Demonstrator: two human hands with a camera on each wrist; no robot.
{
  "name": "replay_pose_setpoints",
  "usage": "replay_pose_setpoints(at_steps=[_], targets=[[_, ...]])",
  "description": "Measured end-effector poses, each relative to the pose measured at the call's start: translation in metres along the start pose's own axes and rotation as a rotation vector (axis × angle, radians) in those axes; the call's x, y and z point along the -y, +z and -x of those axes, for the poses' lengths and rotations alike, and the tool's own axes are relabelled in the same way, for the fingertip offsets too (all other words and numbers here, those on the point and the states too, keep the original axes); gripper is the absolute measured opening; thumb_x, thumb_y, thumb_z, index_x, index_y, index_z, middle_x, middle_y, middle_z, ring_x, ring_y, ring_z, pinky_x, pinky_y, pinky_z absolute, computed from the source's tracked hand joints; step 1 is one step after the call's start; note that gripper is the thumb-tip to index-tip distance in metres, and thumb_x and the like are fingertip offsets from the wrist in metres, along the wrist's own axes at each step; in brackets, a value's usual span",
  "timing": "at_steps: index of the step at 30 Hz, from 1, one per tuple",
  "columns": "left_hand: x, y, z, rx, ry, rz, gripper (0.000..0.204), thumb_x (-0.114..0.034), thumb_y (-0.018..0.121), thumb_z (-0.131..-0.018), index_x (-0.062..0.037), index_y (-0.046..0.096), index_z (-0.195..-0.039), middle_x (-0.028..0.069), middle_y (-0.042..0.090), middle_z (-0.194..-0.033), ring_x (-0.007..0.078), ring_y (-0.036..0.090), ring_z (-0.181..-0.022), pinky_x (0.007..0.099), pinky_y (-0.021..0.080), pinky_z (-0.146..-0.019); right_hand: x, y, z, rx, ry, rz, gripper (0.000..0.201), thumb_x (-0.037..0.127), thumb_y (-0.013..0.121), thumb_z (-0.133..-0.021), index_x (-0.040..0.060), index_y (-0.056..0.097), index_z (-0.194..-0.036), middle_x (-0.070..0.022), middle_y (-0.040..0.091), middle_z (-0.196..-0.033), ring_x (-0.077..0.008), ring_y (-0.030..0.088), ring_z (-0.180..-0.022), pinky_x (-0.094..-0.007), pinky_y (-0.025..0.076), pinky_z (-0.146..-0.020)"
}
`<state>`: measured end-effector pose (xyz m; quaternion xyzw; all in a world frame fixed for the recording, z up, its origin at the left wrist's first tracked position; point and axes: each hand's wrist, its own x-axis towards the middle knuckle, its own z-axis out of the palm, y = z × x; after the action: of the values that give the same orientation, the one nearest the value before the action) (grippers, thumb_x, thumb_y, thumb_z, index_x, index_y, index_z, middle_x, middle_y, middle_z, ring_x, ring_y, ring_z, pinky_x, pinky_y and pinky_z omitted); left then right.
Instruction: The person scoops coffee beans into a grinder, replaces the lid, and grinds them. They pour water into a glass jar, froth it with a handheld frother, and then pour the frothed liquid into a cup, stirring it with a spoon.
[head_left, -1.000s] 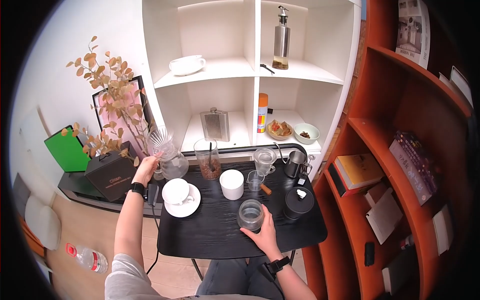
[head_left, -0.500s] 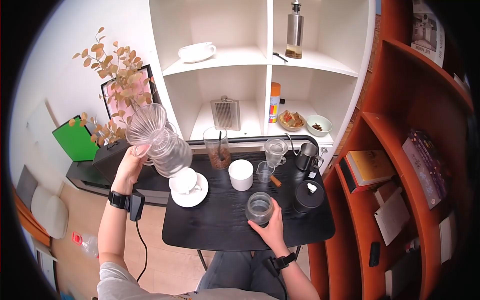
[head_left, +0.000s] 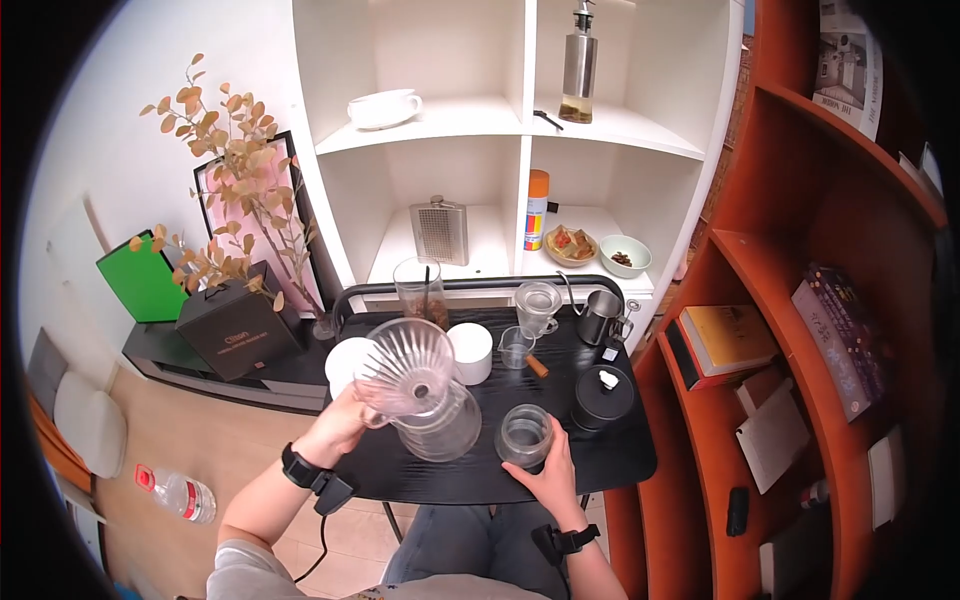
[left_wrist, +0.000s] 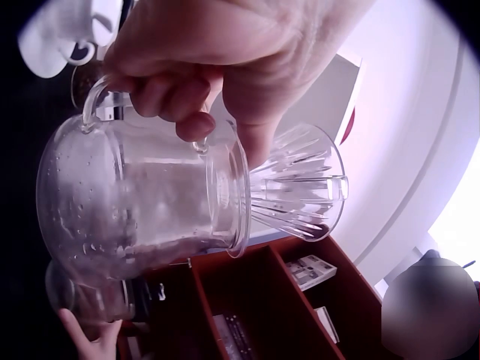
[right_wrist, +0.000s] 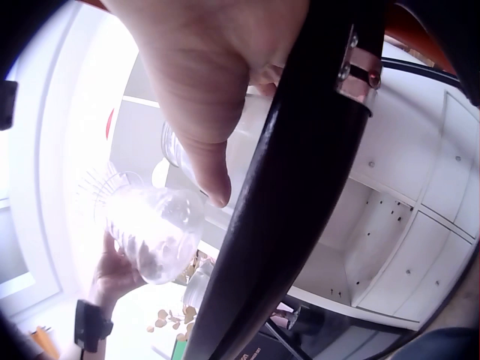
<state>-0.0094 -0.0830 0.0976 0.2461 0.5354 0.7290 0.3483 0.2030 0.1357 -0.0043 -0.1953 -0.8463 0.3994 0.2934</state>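
My left hand grips the handle of a clear glass carafe, with a ribbed glass dripper sitting in its mouth. The left wrist view shows fingers curled round the handle and the thumb near the base of the dripper; droplets cling inside the carafe. This pair is over the front left of the black table. To its right, my right hand holds a round clear glass jar, thumb and fingers on opposite sides. In the right wrist view the table's dark edge hides part of that jar.
Behind the carafe, a white cup is partly covered. A white canister, a tall glass with brown bits, a small wood-handled pitcher, a glass cup, a steel kettle and a black lidded canister stand on the table.
The left hand has lifted the carafe and dripper from the back left of the table and brought them right and toward the body. The right hand stays at the jar.
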Motion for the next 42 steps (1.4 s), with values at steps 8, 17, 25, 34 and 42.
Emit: replay_pose_setpoints(at_steps=[8,17,25,34,42], targets=[[0.045,0.009,-0.015,0.115,-0.135,-0.138,0.020,-0.007,0.057,-0.085,0.0010,0.067,-0.101,0.0052,0.068,-0.093,0.0086,0.061,-0.083,0.0227,0.046,-0.077,-0.003,-0.004,0.002,0.022,-0.025,-0.028,0.094,0.031,0.082,-0.066,0.0031,0.026,-0.137,-0.0212,0.044,-0.126,-0.0365,0.047,-0.116,-0.0425,0.043,-0.093],[0.053,-0.003,-0.017,0.117,-0.136,-0.126,0.021,-0.007,0.058,-0.083,0.0003,0.067,-0.101,0.0034,0.068,-0.089,0.0072,0.059,-0.079,0.0216,0.045,-0.075,-0.006,-0.001,0.003,0.028,0.006,-0.032,0.096,0.027,0.084,-0.064,0.0030,0.026,-0.138,-0.0196,0.043,-0.130,-0.0340,0.047,-0.119,-0.0405,0.041,-0.097],[0.055,-0.002,-0.008,-0.076,0.169,-0.849,0.023,-0.017,0.068,-0.076,0.0026,0.061,-0.085,0.0084,0.058,-0.073,0.0119,0.053,-0.069,0.0265,0.043,-0.065,-0.007,0.001,0.002,-0.001,-0.009,-0.059,0.100,0.031,0.085,-0.062,0.0015,0.026,-0.137,-0.0226,0.042,-0.129,-0.0384,0.047,-0.116,-0.0434,0.041,-0.095],[0.048,0.037,0.033,-0.463,0.510,-0.802,0.019,-0.006,0.065,-0.077,-0.0002,0.056,-0.093,0.0105,0.059,-0.089,0.0230,0.057,-0.087,0.0314,0.044,-0.080,-0.006,0.016,-0.003,-0.062,0.042,-0.158,0.092,0.026,0.086,-0.061,0.0013,0.029,-0.130,-0.0226,0.044,-0.125,-0.0356,0.047,-0.116,-0.0420,0.040,-0.095],[0.011,0.067,0.077,-0.369,0.612,-1.237,0.024,-0.008,0.069,-0.069,-0.0045,0.056,-0.089,0.0090,0.057,-0.092,0.0266,0.054,-0.089,0.0347,0.039,-0.078,0.018,-0.001,-0.003,-0.155,0.016,-0.093,0.088,0.017,0.086,-0.057,0.0014,0.033,-0.126,-0.0173,0.045,-0.117,-0.0310,0.048,-0.111,-0.0406,0.040,-0.094]])
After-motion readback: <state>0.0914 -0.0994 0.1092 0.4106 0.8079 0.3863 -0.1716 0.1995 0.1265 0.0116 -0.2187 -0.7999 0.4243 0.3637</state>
